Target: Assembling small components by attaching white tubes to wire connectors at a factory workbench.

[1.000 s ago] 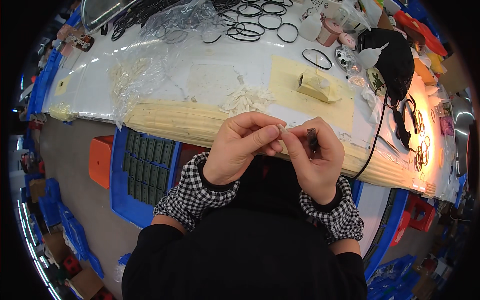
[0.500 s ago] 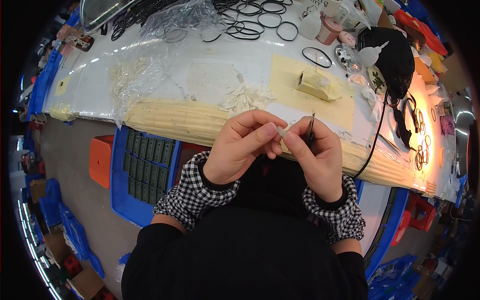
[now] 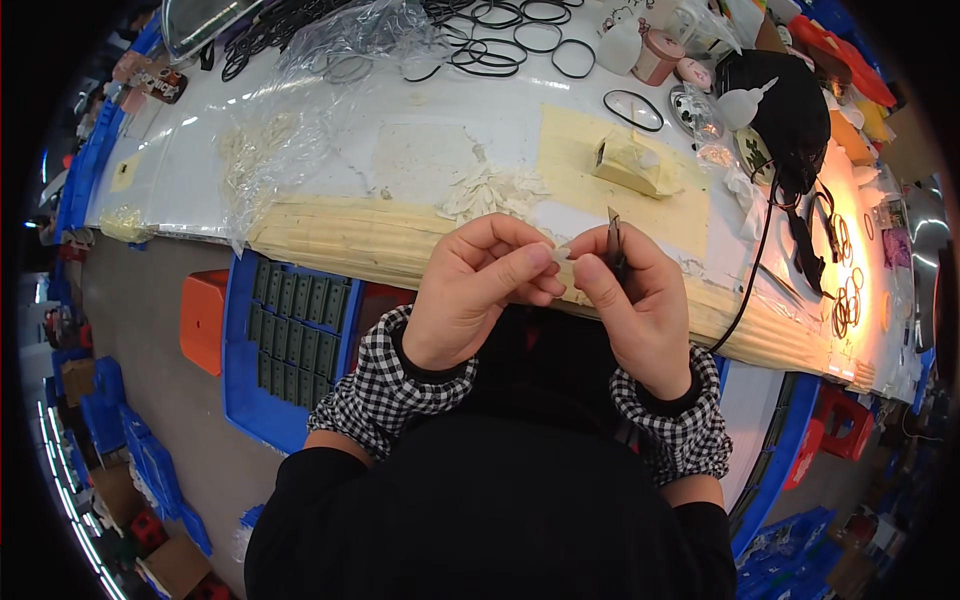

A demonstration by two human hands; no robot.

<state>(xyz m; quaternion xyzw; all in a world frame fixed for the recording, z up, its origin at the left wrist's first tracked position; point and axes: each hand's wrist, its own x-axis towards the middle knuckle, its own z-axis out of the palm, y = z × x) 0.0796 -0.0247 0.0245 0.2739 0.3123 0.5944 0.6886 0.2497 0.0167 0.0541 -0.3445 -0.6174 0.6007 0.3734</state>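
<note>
My left hand [image 3: 478,290] pinches a small whitish translucent piece [image 3: 562,253] between thumb and fingertips, just in front of the white bench's edge. My right hand [image 3: 635,300] grips a thin dark blade-like tool [image 3: 614,238], its tip pointing up beside that piece. Both hands meet close together over my lap. A heap of similar whitish pieces [image 3: 492,190] lies on the bench just beyond my hands.
The white bench [image 3: 330,170] carries a crumpled clear plastic bag [image 3: 300,110], several black rubber rings [image 3: 520,40], a yellowish mat [image 3: 570,170] with a small taped block [image 3: 635,165], a black cable [image 3: 760,250]. A blue crate [image 3: 290,340] and orange box [image 3: 203,320] stand underneath.
My right hand has turned the dark tool upright and brought its tip beside the whitish piece; my left hand has barely shifted.
</note>
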